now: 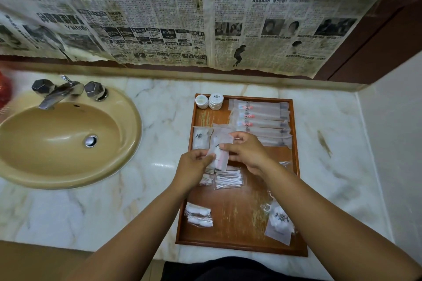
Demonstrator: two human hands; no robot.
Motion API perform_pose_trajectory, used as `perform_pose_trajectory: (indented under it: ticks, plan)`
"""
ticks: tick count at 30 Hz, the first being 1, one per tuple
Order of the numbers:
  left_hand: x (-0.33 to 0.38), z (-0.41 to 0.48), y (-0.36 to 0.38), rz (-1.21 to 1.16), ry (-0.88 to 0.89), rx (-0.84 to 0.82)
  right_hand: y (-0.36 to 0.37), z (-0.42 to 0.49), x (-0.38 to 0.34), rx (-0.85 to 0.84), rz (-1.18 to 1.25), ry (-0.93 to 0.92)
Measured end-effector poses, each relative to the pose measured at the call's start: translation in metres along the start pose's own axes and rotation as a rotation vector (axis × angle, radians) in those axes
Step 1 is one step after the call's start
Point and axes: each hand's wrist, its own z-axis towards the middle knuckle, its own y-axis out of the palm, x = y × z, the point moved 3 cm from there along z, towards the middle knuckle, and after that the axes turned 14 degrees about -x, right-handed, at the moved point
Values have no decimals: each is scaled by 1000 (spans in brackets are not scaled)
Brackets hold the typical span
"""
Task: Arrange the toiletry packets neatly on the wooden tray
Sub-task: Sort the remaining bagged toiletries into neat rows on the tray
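Observation:
A wooden tray [237,219] lies on the marble counter. Above its middle, my left hand [194,162] and my right hand [245,150] both pinch a frosted packet [220,147] with a dark logo. Another logo packet [200,137] lies at the tray's left edge. Several long toothbrush packets [262,121] are stacked at the back right. Two round soaps [209,101] sit at the back left corner. Cotton swab packets [228,180] lie under my hands, cotton packets [199,215] at the front left, and a logo pouch [279,223] at the front right.
A tan sink [66,137] with a chrome tap [61,91] takes up the left of the counter [155,116]. Newspaper [182,13] covers the wall behind. A white wall closes the right side. A red object [4,91] sits at the far left.

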Motion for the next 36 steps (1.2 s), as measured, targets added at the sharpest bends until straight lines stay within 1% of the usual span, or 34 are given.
perform_pose_trajectory:
  ticks: [4,7,9,12,15,19,22,27,28,30,32,34,36]
  plan:
    - [-5,4,0,38,2,-66,-4,3,4,-4,-19,42]
    - [-5,4,3,92,4,-100,-5,-1,14,-85,-121,98]
    - [-11,5,4,128,-16,-94,-7,-5,21,-101,-138,109]
    - [-20,4,6,191,-15,-91,-11,-11,31,-48,-91,101]
    - [-24,0,7,167,-56,-94,-12,-16,40,-29,-48,100]
    - [-32,-3,10,145,-156,-186,-20,-21,46,38,-54,95]
    - [-34,-7,12,138,-172,-170,-22,-24,49,62,-68,76]
    - [-22,-11,8,145,-97,-93,-12,-28,47,89,-82,8]
    - [-19,-13,7,115,-82,-81,-9,-29,46,81,-73,-12]
    - [-16,-18,4,31,-45,-54,-2,-32,44,34,-27,-27]
    - [-17,-25,4,11,-4,-46,7,-38,46,-33,5,3]
    - [-23,-33,7,59,19,-53,11,-45,54,-51,-59,39]
    - [-32,-41,12,150,30,-41,8,-55,66,-25,-206,74]
